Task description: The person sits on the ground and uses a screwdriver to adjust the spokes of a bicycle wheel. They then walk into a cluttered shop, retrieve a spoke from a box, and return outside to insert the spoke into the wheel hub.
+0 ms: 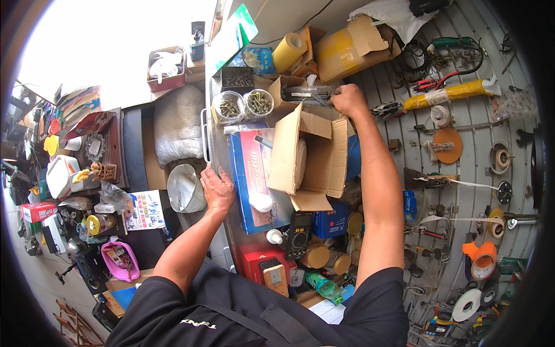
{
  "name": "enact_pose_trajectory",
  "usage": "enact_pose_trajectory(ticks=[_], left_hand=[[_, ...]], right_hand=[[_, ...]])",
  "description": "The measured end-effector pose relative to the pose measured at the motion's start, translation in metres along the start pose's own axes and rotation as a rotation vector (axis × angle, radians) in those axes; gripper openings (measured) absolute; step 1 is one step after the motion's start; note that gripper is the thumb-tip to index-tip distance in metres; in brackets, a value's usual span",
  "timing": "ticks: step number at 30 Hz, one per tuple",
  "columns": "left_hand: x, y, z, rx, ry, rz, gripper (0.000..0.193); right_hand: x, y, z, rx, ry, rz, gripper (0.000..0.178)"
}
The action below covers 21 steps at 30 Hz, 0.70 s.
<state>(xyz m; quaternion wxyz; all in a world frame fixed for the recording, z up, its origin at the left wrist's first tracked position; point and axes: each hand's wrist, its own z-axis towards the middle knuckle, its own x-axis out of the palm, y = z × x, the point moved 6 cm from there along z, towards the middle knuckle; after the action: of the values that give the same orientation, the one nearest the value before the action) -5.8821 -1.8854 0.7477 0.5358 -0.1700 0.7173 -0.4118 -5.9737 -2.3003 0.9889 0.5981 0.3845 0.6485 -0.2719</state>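
Observation:
My left hand [217,189] rests with its fingers stretched over the counter's edge, beside a blue and red flat box [245,173]; nothing is in it. My right hand [348,101] reaches far forward, its fingers closed at the end of a small cardboard box with clear plastic-wrapped items [309,94]. What those fingers pinch is too small to make out. Between my arms an open cardboard carton [283,156] stands on the flat box, flaps up. Two clear tubs of screws [230,107] stand left of the plastic-wrapped items, and a dark tray of fasteners [237,77] lies behind them.
A tool-hung slatted wall [462,130] runs along the right. Nearer me stand a multimeter [299,234], a white bulb [261,202], a blue box [330,221] and a green bottle [324,286]. A white bin [186,188] sits left of the counter; a taped carton [352,52] is at the back.

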Motion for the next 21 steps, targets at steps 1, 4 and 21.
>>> enact_pose_trajectory(ticks=[1,4,21], left_hand=[[-0.001,-0.002,0.0,-0.007,0.006,-0.002,0.051],[-0.003,-0.004,-0.001,-0.01,0.01,0.016,0.051],[0.0,-0.002,-0.001,-0.014,-0.007,0.033,0.053]], right_hand=[[0.0,-0.002,0.001,-0.013,-0.003,0.013,0.037],[0.0,-0.002,-0.003,-0.061,0.005,0.106,0.033],[-0.033,-0.015,-0.024,-0.099,-0.159,0.235,0.037]])
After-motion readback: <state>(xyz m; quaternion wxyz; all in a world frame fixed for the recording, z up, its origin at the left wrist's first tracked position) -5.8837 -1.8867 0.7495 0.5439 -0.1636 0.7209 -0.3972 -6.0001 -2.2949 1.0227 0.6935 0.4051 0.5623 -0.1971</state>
